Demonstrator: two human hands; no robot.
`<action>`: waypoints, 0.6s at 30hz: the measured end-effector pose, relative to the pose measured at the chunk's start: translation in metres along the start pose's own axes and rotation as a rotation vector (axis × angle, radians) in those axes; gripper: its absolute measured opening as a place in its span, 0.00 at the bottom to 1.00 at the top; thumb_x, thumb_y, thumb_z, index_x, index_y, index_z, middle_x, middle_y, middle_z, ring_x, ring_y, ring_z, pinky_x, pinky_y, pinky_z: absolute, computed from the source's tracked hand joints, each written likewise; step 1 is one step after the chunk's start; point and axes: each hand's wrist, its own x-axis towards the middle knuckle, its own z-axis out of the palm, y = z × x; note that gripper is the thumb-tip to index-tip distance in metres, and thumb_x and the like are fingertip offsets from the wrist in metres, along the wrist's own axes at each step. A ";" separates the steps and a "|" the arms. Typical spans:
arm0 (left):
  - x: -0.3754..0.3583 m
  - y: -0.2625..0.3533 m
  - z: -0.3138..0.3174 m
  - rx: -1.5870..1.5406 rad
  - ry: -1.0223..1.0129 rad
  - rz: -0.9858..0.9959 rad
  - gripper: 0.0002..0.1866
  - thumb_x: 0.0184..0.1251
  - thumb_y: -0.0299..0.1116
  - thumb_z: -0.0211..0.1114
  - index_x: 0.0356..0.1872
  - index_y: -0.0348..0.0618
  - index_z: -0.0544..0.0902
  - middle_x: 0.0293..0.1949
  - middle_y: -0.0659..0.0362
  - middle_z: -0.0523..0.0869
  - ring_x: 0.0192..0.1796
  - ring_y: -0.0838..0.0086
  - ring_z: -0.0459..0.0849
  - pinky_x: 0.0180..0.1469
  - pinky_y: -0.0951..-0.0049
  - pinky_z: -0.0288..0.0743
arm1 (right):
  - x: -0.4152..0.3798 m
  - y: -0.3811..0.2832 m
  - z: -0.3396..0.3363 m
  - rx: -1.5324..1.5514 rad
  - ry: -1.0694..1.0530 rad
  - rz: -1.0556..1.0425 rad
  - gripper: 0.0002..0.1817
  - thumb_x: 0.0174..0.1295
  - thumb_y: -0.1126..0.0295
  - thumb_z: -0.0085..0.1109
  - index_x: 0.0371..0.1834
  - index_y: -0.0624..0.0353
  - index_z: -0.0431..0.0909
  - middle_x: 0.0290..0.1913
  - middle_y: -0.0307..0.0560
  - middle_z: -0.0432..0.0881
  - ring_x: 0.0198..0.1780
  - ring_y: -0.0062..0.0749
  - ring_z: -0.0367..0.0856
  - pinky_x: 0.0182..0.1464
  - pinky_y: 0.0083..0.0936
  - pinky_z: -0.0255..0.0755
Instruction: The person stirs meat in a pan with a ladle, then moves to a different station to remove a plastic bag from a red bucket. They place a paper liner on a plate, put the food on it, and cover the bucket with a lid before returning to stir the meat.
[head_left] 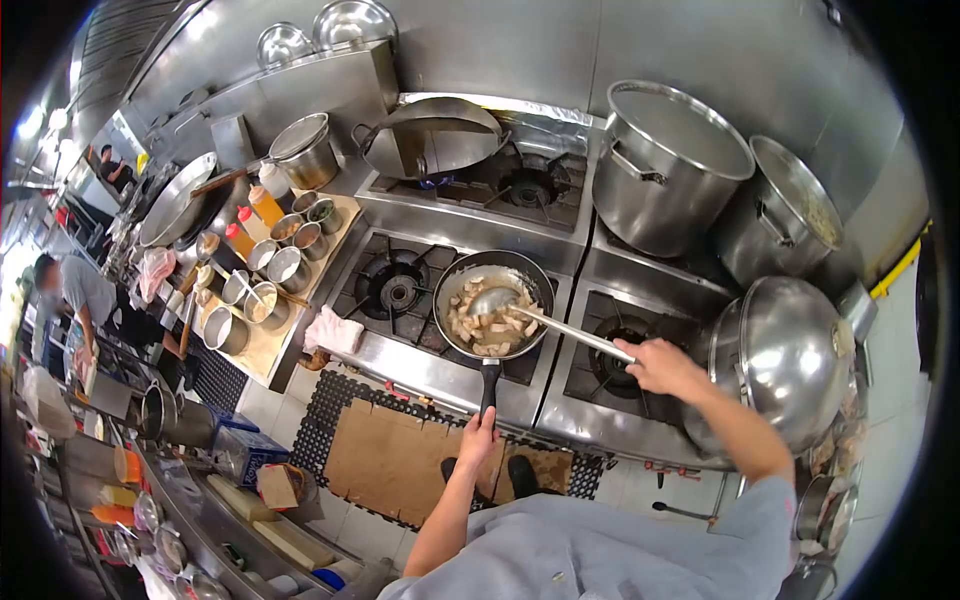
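A dark frying pan (541,278) sits on a stove burner, and its black handle points toward me. My left hand (479,437) is closed around that handle. Pieces of pale meat (467,325) lie in brownish liquid inside the pan. My right hand (661,366) grips the long metal handle of a ladle (575,333). The bowl of the ladle rests among the meat pieces, near the middle of the pan.
Beside the pan is a bare burner (397,290), with a folded cloth (333,331) on the stove's front edge. A wok (440,150) and large stockpots (672,175) stand behind. Seasoning tins (227,332) line the left counter. A big metal dome (795,350) is at right. Another person (85,290) stands far left.
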 end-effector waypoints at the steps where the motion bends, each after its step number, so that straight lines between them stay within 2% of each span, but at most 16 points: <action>1: 0.000 -0.002 0.000 -0.013 0.002 0.002 0.18 0.64 0.54 0.58 0.35 0.49 0.72 0.16 0.66 0.71 0.12 0.83 0.63 0.13 0.80 0.53 | 0.003 0.006 0.016 0.031 0.057 -0.019 0.27 0.59 0.67 0.53 0.64 0.52 0.65 0.35 0.63 0.78 0.39 0.55 0.78 0.45 0.44 0.72; 5: 0.000 -0.003 0.002 -0.010 -0.025 -0.003 0.18 0.64 0.53 0.57 0.36 0.48 0.73 0.16 0.65 0.70 0.12 0.83 0.64 0.13 0.80 0.53 | 0.029 0.022 0.084 -0.008 0.223 0.017 0.28 0.60 0.67 0.51 0.66 0.53 0.60 0.32 0.64 0.78 0.37 0.58 0.78 0.41 0.45 0.72; 7: 0.002 -0.003 0.001 -0.008 -0.012 0.012 0.18 0.65 0.53 0.57 0.36 0.47 0.73 0.16 0.65 0.71 0.12 0.83 0.64 0.13 0.81 0.53 | 0.028 0.032 0.121 0.094 0.197 0.067 0.31 0.59 0.68 0.52 0.67 0.61 0.57 0.29 0.63 0.77 0.35 0.57 0.77 0.40 0.46 0.71; 9: 0.004 -0.003 0.000 0.022 0.009 0.014 0.18 0.65 0.53 0.57 0.36 0.47 0.73 0.16 0.65 0.71 0.13 0.82 0.64 0.13 0.80 0.54 | -0.009 0.007 0.152 0.110 0.204 0.137 0.30 0.61 0.68 0.50 0.66 0.66 0.56 0.27 0.64 0.77 0.31 0.57 0.77 0.36 0.45 0.72; 11: 0.006 -0.005 0.003 0.040 0.027 0.014 0.18 0.65 0.53 0.56 0.36 0.47 0.73 0.17 0.65 0.71 0.13 0.82 0.65 0.14 0.80 0.54 | -0.044 -0.017 0.187 0.361 0.161 0.227 0.30 0.62 0.68 0.50 0.67 0.64 0.56 0.27 0.65 0.78 0.28 0.52 0.79 0.32 0.42 0.72; 13: 0.006 -0.008 0.004 -0.004 0.032 0.033 0.18 0.65 0.53 0.57 0.36 0.47 0.73 0.16 0.65 0.72 0.13 0.82 0.65 0.14 0.79 0.56 | -0.063 -0.064 0.181 0.665 0.099 0.323 0.29 0.62 0.65 0.50 0.67 0.61 0.59 0.29 0.64 0.79 0.30 0.51 0.79 0.35 0.38 0.72; 14: 0.005 -0.009 0.002 0.020 0.025 0.014 0.17 0.67 0.51 0.55 0.36 0.47 0.72 0.20 0.65 0.73 0.15 0.82 0.67 0.15 0.79 0.58 | -0.069 -0.077 0.169 0.666 0.095 0.324 0.29 0.62 0.65 0.50 0.67 0.61 0.59 0.29 0.64 0.79 0.30 0.51 0.79 0.35 0.38 0.72; 15: -0.002 -0.010 0.003 0.019 0.026 0.010 0.17 0.67 0.51 0.55 0.36 0.47 0.72 0.20 0.65 0.73 0.15 0.82 0.67 0.15 0.79 0.58 | -0.073 -0.086 0.154 0.842 0.025 0.375 0.30 0.61 0.65 0.52 0.67 0.60 0.59 0.29 0.65 0.79 0.29 0.49 0.79 0.35 0.37 0.72; 16: -0.012 -0.011 0.005 -0.104 -0.044 0.012 0.16 0.68 0.50 0.54 0.35 0.48 0.72 0.22 0.64 0.74 0.17 0.82 0.68 0.16 0.79 0.59 | -0.070 -0.089 0.143 1.015 -0.045 0.421 0.31 0.60 0.64 0.53 0.67 0.59 0.59 0.30 0.65 0.78 0.27 0.48 0.79 0.35 0.35 0.72; 17: -0.017 -0.011 0.004 -0.223 -0.110 0.019 0.15 0.69 0.49 0.52 0.35 0.48 0.72 0.25 0.64 0.75 0.19 0.81 0.70 0.18 0.80 0.60 | -0.061 -0.077 0.143 1.016 -0.046 0.413 0.31 0.60 0.64 0.53 0.67 0.59 0.59 0.30 0.65 0.78 0.27 0.48 0.79 0.35 0.35 0.72; 18: -0.019 -0.017 0.001 -0.226 -0.158 0.011 0.14 0.71 0.47 0.50 0.34 0.48 0.71 0.28 0.64 0.75 0.21 0.81 0.71 0.19 0.81 0.61 | -0.049 -0.055 0.152 0.807 0.071 0.276 0.31 0.59 0.66 0.55 0.66 0.60 0.60 0.30 0.63 0.79 0.28 0.43 0.79 0.36 0.34 0.73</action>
